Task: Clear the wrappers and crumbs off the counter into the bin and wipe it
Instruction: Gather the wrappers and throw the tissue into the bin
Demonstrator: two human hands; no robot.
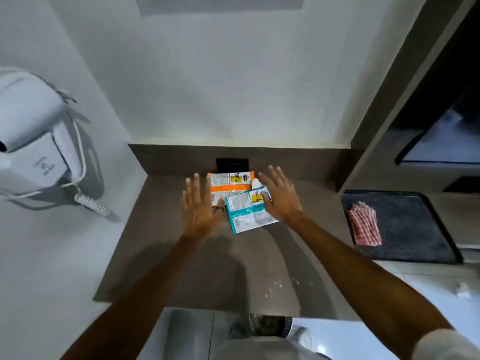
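An orange and white wrapper (230,181) lies flat at the back of the brown counter (155,255). A teal and white wrapper (245,213) lies partly over its near right corner. A small white scrap (255,182) sits beside them. My left hand (200,206) hovers flat with fingers spread just left of the wrappers, thumb near the teal one. My right hand (280,196) is spread on their right, thumb resting on the teal wrapper's top corner. Pale crumbs (280,284) dot the counter near its front edge. A round bin (270,324) shows below the counter's front.
A red checked cloth (363,227) lies on a dark tray (410,229) to the right. A white wall-mounted hair dryer (39,152) with a coiled cord hangs on the left wall. A black socket plate (232,164) sits in the backsplash behind the wrappers.
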